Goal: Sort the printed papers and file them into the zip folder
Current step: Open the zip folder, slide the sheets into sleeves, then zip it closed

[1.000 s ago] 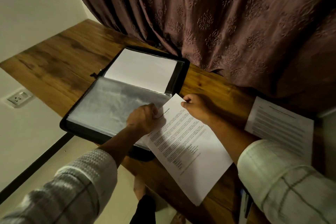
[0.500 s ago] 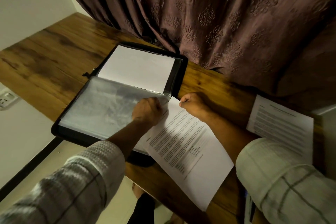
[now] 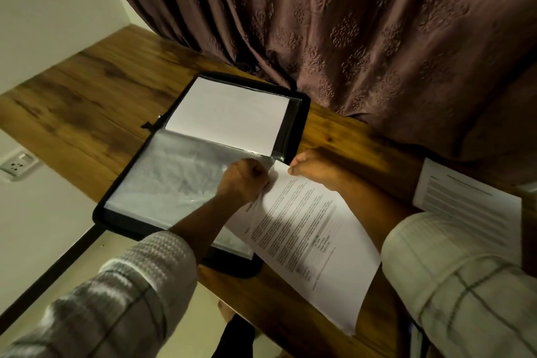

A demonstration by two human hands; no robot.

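Wooden desk [image 3: 87, 102] under a brown patterned curtain [image 3: 348, 23] at 12 o'clock, wall socket [image 3: 17, 164] at 9. I see the zip folder [image 3: 100, 212] lying open flat near centre, towards 10 o'clock, with a white sheet [image 3: 229, 113] in its far half and a clear sleeve [image 3: 174, 177] on the near half. Left hand [image 3: 242, 180] is curled tight at the sleeve's 3 o'clock edge and pinches the plastic there. Right hand [image 3: 313, 168], fingers curled, pinches the top corner of the printed paper [image 3: 313, 241]. That corner sits at the sleeve's mouth, and the rest lies on the desk towards 5 o'clock, overhanging the near edge. Second printed sheet [image 3: 470, 206] lies flat at 3 o'clock, well apart.
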